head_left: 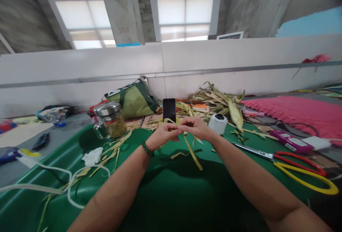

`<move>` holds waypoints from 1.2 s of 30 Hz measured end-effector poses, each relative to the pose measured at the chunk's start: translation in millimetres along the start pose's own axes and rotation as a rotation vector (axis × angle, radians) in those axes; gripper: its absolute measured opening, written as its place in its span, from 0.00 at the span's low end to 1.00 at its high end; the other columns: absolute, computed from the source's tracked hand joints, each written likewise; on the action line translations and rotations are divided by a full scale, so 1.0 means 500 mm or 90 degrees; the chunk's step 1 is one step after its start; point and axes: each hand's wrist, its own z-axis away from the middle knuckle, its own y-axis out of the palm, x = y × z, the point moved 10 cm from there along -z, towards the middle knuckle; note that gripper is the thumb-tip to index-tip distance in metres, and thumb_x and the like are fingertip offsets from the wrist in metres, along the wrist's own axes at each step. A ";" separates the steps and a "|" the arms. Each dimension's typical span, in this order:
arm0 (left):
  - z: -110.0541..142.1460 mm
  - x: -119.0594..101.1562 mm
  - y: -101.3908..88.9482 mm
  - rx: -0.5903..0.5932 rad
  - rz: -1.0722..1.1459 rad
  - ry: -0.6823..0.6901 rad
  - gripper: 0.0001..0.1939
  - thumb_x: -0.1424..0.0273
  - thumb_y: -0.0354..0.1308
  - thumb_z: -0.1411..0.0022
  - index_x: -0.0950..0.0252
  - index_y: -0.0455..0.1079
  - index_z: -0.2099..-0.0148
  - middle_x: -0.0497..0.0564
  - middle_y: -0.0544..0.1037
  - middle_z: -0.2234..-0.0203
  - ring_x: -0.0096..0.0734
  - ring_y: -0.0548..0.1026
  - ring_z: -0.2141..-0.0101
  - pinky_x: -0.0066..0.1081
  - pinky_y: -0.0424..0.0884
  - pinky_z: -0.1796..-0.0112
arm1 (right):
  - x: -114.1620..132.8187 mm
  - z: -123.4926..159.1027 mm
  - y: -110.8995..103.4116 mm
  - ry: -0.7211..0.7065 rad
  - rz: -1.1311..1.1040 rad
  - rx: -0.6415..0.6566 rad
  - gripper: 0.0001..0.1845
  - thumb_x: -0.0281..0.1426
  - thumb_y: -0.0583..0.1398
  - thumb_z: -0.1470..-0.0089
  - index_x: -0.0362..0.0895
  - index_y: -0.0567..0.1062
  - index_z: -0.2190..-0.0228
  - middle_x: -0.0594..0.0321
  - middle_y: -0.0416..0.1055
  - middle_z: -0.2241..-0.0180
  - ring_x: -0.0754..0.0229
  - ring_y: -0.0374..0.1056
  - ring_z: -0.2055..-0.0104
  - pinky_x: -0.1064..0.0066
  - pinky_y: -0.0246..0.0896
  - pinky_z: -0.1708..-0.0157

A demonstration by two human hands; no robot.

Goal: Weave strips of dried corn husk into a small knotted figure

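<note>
Evidently L hand [166,132] & R hand [196,127] pinched flat yellow husk-like strip [192,153]; prob. was light, tearable, best held above near end.

Two bright windows [185,11] pierce a grey wall [145,18] above white panelling [112,61]

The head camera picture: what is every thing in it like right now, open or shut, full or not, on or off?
Flat pale-yellow plant strip, pinched by left hand and right hand, one end hanging
Clear glass mug with silver lid, lidded, something yellowish inside
Black rectangular phone, upright, screen dark
Long metal scissors with red and yellow handles, lying down, blades look closed
White tissue-like wad, crumpled
</note>
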 end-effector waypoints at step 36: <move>0.010 -0.012 -0.032 -0.153 0.239 0.017 0.15 0.70 0.70 0.60 0.66 0.79 0.66 0.48 0.79 0.75 0.20 0.70 0.78 0.21 0.68 0.74 | -0.020 0.001 -0.039 -0.031 0.092 -0.136 0.09 0.35 0.63 0.54 0.43 0.77 0.70 0.65 0.67 0.78 0.65 0.61 0.78 0.72 0.55 0.77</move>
